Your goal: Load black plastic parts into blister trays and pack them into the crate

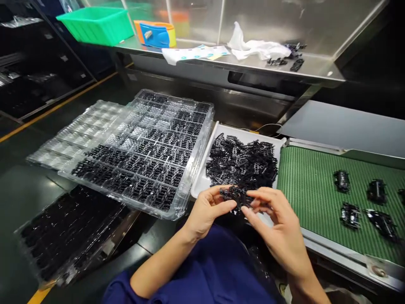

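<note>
Small black plastic parts [236, 196] are held in front of my body, over the near edge of a white tray [200, 179]. My left hand [207, 211] pinches them from the left between thumb and fingers. On their right side, my right hand [275, 217] has its thumb and fingertips at the parts, the fingers curled. A heap of similar black parts [243, 160] fills the white tray just beyond my hands. How many pieces are between my fingers cannot be made out.
Left of the white tray lies a clear compartment tray [186, 185] of black parts. A green conveyor belt [306, 181] on the right carries several black assemblies [376, 191]. Behind, a metal shelf [253, 63] bears a green bin [98, 27] and a white cloth [253, 47].
</note>
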{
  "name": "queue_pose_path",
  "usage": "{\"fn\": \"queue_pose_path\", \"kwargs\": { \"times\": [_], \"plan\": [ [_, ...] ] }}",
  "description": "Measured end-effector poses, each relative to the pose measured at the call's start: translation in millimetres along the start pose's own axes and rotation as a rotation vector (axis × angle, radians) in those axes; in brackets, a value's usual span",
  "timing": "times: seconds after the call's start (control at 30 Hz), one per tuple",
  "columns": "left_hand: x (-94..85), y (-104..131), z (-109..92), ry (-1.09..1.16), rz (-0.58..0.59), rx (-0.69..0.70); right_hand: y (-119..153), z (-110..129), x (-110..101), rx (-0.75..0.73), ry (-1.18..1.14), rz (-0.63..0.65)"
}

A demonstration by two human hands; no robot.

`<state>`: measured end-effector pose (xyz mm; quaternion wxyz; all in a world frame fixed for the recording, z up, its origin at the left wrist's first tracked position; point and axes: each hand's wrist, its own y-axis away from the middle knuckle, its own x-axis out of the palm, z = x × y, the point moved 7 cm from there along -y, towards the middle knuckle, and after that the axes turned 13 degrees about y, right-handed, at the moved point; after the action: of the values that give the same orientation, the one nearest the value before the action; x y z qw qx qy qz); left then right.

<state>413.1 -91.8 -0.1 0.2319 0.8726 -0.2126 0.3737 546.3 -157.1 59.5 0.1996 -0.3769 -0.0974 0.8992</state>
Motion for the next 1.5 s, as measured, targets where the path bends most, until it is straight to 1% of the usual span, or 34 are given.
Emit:
{"fn": "queue_pose_path", "kwargs": {
  "times": [0.07, 0.13, 0.2, 0.27, 0.4, 0.47, 0.57, 0.63, 0.77, 0.87, 0.93, 1.07, 1.17, 1.27, 1.33, 1.4, 1.5],
  "plan": [
    [-6.7, 9, -12, -0.021, 0.019, -0.021, -2, 22, 5, -0.183, 0.124, 0.011],
    [-12.8, 17, -23, -0.039, 0.044, -0.035, -1, 45, 15, -0.392, 0.195, 0.07],
    [-20.2, 24, -32, -0.051, 0.052, -0.038, 2, 62, 24, -0.54, 0.241, 0.138],
    [-29.0, 29, -40, -0.057, 0.045, -0.038, 4, 70, 32, -0.599, 0.295, 0.222],
    [-45.1, 35, -49, -0.091, 0.046, -0.046, 9, 75, 49, -0.655, 0.437, 0.44],
    [-52.0, 38, -52, -0.116, 0.045, -0.066, 9, 79, 55, -0.7, 0.495, 0.463],
    [-59.7, 41, -56, -0.156, 0.046, -0.118, 3, 90, 62, -0.752, 0.508, 0.419],
    [-63.2, 44, -59, -0.176, 0.053, -0.142, -1, 96, 67, -0.76, 0.47, 0.417],
    [-68.5, 47, -65, -0.187, 0.065, -0.161, -4, 98, 77, -0.697, 0.363, 0.517],
    [-70.8, 48, -68, -0.205, 0.068, -0.14, -2, 97, 81, -0.638, 0.328, 0.547],
    [-72.3, 47, -70, -0.219, 0.059, -0.117, -1, 97, 85, -0.626, 0.332, 0.546],
    [-74.3, 46, -71, -0.208, 0.054, -0.106, -2, 98, 87, -0.613, 0.336, 0.495],
    [-75.8, 46, -72, -0.118, 0.075, -0.151, -5, 94, 81, -0.526, 0.285, 0.451],
    [-78.1, 49, -70, 0.003, 0.089, -0.283, -4, 91, 72, -0.417, 0.102, 0.406],
    [-78.8, 52, -69, 0.06, 0.09, -0.35, -1, 93, 71, -0.391, -0.044, 0.397],
    [-78.8, 55, -69, 0.089, 0.087, -0.369, 3, 97, 73, -0.392, -0.137, 0.393],
    [-77.1, 58, -68, 0.097, 0.095, -0.366, 5, 101, 80, -0.397, -0.189, 0.372]
  ]
}}
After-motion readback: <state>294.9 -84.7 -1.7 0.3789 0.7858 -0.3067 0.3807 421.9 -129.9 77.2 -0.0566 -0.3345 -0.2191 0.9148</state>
